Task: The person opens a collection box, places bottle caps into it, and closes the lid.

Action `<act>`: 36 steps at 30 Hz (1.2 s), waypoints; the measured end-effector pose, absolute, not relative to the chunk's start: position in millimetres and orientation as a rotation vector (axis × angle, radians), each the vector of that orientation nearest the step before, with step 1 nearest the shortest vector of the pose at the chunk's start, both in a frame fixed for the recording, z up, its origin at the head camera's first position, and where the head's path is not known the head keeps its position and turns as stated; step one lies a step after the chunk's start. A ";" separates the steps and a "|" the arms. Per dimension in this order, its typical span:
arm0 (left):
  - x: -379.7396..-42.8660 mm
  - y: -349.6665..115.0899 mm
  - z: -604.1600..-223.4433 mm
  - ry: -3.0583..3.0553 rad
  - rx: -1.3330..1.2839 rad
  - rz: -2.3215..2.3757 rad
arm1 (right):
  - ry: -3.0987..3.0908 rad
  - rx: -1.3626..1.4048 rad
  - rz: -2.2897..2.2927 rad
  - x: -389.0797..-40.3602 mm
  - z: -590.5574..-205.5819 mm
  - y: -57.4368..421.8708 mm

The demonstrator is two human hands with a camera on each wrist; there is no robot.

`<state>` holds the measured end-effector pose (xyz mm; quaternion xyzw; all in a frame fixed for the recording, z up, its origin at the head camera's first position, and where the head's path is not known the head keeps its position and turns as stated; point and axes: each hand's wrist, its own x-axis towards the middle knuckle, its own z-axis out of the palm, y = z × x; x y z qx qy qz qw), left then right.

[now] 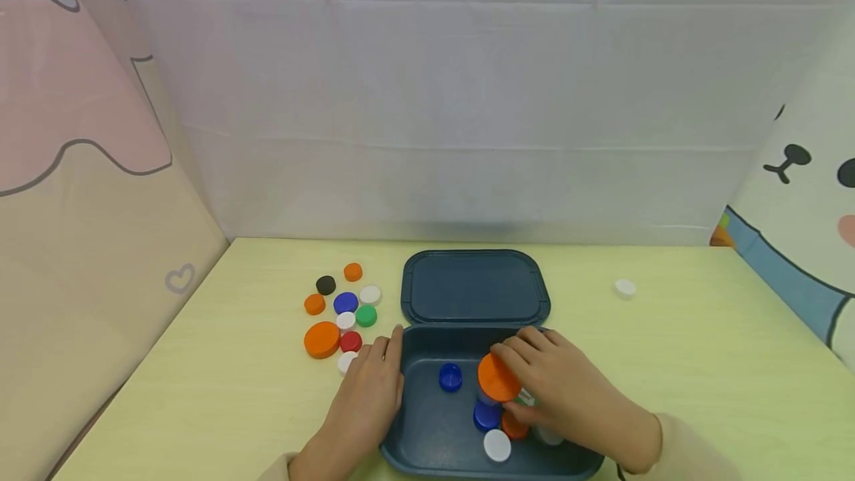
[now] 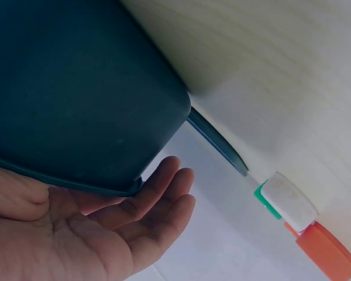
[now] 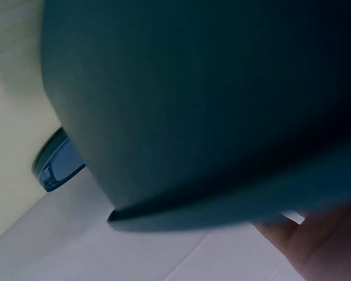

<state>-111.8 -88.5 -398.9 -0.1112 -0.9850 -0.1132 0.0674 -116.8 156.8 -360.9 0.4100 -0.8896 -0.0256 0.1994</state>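
Note:
A dark blue box stands at the front of the table with several bottle caps in it. Over its right half, my right hand grips a large orange cap between thumb and fingers. Beneath and around that cap lie a blue cap, a red-orange cap and a white cap. Another blue cap sits alone further left in the box. My left hand rests along the box's left rim, its fingers loosely extended below the edge in the left wrist view.
Behind the box lies its dark blue lid. Left of it is a loose group of caps, among them a large orange cap, a green cap and a black cap. One white cap lies off to the right.

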 end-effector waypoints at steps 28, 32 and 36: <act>-113.7 -86.7 -399.5 -3.014 -0.287 -0.353 | -2.420 1.585 -0.020 -111.8 -388.1 140.8; -113.9 -86.4 -399.2 -3.021 -0.282 -0.364 | -2.438 1.583 -0.020 -112.9 -388.0 141.5; -113.8 -86.7 -399.4 -3.009 -0.290 -0.359 | -2.470 1.574 -0.017 -113.8 -388.0 142.5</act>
